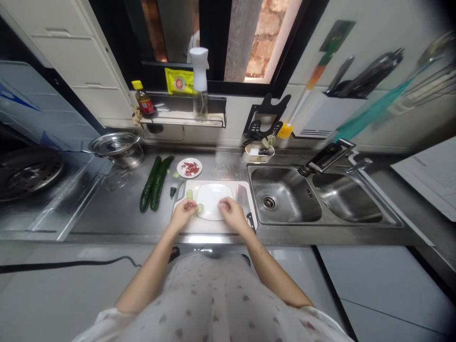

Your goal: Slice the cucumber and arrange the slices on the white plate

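Note:
A white plate [211, 194] lies on a light cutting board [243, 188]. My left hand [184, 212] pinches a pale green cucumber slice [200, 208] at the plate's left edge. Over the plate's right side, my right hand [231, 213] has its fingers pressed together; whatever they hold is too small to make out. More slices [189, 194] sit in a row on the board, left of the plate. A knife [250, 219] rests at the board's right edge. Two whole cucumbers [155, 184] and a small plate [189, 168] with chopped red pieces are farther left.
A double sink [285, 194] with a black faucet [326, 159] is to the right. A lidded steel pot [123, 151] stands at the back left, near a stove [28, 173]. Behind are a shelf [181, 121] with bottles and a small caddy [259, 154].

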The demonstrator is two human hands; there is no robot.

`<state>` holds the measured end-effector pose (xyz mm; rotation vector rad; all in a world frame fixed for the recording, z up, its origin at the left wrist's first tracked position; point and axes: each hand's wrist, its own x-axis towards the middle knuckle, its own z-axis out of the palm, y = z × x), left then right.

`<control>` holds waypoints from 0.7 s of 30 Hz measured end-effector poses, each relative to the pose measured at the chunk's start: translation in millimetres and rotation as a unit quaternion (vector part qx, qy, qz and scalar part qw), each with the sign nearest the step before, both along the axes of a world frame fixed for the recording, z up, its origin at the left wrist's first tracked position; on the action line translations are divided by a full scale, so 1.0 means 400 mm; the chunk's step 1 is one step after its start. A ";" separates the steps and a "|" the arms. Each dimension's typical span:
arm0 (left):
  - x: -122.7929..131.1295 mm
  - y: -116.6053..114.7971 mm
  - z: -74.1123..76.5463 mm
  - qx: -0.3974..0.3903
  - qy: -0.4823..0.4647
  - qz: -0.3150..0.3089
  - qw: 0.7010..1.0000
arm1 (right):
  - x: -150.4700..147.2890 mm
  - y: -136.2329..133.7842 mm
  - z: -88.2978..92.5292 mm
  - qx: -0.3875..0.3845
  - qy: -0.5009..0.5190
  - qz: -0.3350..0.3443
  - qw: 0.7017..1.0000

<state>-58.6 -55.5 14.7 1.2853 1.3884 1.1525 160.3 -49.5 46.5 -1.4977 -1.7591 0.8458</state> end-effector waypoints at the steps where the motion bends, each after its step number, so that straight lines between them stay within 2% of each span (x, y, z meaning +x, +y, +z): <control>1: 0.004 0.001 0.016 0.003 -0.003 -0.008 1.000 | -0.009 0.005 0.011 0.017 0.008 0.018 1.000; 5: 0.018 0.005 0.067 0.009 -0.007 -0.038 0.999 | -0.039 0.022 0.039 0.065 0.025 0.084 0.994; 11: 0.034 0.010 0.117 0.014 0.004 -0.084 0.996 | -0.071 0.040 0.045 0.070 0.038 0.130 0.988; 15: 0.040 0.013 0.123 -0.002 0.004 -0.103 0.995 | -0.076 0.045 0.041 0.046 0.066 0.137 0.987; 21: 0.042 0.017 0.104 0.009 -0.007 -0.098 0.995 | -0.068 0.046 0.045 -0.005 0.094 0.143 0.985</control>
